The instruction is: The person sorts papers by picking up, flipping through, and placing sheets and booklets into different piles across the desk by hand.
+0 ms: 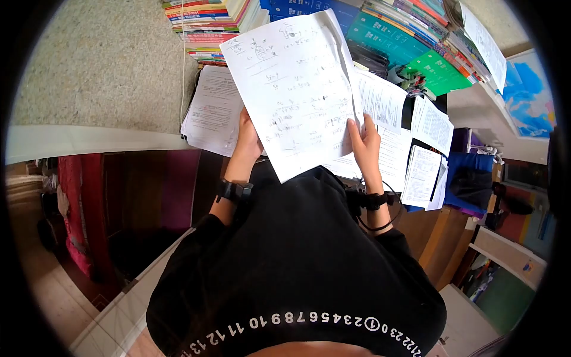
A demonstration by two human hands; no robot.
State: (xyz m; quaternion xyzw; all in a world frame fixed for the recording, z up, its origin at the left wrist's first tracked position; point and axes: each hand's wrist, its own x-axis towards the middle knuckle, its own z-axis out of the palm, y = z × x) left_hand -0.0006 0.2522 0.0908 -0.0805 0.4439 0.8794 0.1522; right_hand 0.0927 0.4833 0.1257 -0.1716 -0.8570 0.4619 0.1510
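Note:
Held up over the desk is a white sheet of paper (pixel 297 107) with handwritten notes and sums. It leans to the left, and its right edge curls, so it may be more than one sheet. My left hand (pixel 248 138) grips its lower left edge, with most fingers hidden behind it. On the right edge, my right hand (pixel 365 146) pinches the sheet, thumb in front. Each wrist wears a black strap, and a black cable loops by the right one. Below my left hand lies a stack of printed pages (pixel 211 113).
Stacked books (pixel 205 30) stand at the back left, and teal and green books (pixel 386 38) at the back right. More printed papers (pixel 386 101) and a small stack of pages (pixel 422 172) lie to the right. Pens (pixel 416 80) sit near the green book.

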